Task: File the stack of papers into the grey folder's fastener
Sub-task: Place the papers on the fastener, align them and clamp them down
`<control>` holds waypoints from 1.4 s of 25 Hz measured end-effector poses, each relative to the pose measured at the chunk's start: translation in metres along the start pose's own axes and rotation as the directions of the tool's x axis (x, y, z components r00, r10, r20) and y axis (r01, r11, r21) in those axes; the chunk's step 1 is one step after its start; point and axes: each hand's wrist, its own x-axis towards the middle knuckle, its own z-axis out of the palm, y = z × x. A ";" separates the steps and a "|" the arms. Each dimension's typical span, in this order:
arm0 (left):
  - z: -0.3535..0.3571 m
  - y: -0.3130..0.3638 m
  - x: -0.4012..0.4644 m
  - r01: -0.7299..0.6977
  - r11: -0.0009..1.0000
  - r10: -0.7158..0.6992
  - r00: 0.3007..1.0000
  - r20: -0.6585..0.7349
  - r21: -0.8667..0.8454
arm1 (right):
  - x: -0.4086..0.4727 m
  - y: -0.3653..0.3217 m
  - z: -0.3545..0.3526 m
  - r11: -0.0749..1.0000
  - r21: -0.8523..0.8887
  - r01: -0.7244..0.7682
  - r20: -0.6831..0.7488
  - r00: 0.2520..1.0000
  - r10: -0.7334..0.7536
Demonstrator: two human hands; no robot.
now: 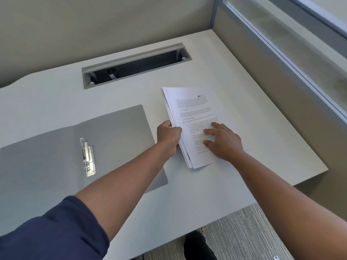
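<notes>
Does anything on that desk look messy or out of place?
Only the stack of papers: its sheets are fanned unevenly along the left edge, where the left hand grips them. The grey folder lies open and flat.

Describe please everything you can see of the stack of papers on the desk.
The stack of papers is white printed sheets, slightly fanned along its left edge. It lies flat on the pale desk, right of the open grey folder, apart from it. The left hand grips its left edge; the right hand presses flat on top.
</notes>
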 end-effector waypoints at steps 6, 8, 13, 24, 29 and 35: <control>-0.037 0.006 -0.004 -0.060 0.997 0.060 0.998 -0.008 -0.038 | 0.006 -0.011 -0.021 0.970 0.213 -0.115 -0.149 0.978 0.149; -0.065 0.009 -0.007 -0.069 0.996 0.069 0.998 -0.010 -0.064 | 0.011 -0.019 -0.027 0.860 0.485 -0.157 -0.094 0.969 0.229; -0.147 0.010 -0.011 -0.052 0.992 0.052 0.999 -0.002 -0.114 | 0.015 -0.059 -0.026 0.503 0.811 -0.298 0.267 0.954 0.135; -0.262 -0.016 -0.025 -0.009 0.996 0.006 1.000 -0.029 -0.092 | 0.005 -0.149 0.020 0.443 0.809 -0.385 0.516 0.826 -0.225; -0.278 -0.017 -0.024 -0.060 0.995 0.069 0.991 -0.116 0.078 | 0.004 -0.164 0.031 0.463 0.819 -0.338 0.442 0.887 -0.134; -0.314 -0.034 -0.013 -0.159 0.942 0.261 0.901 -0.346 0.296 | 0.008 -0.156 0.028 0.478 0.815 -0.329 0.420 0.902 -0.095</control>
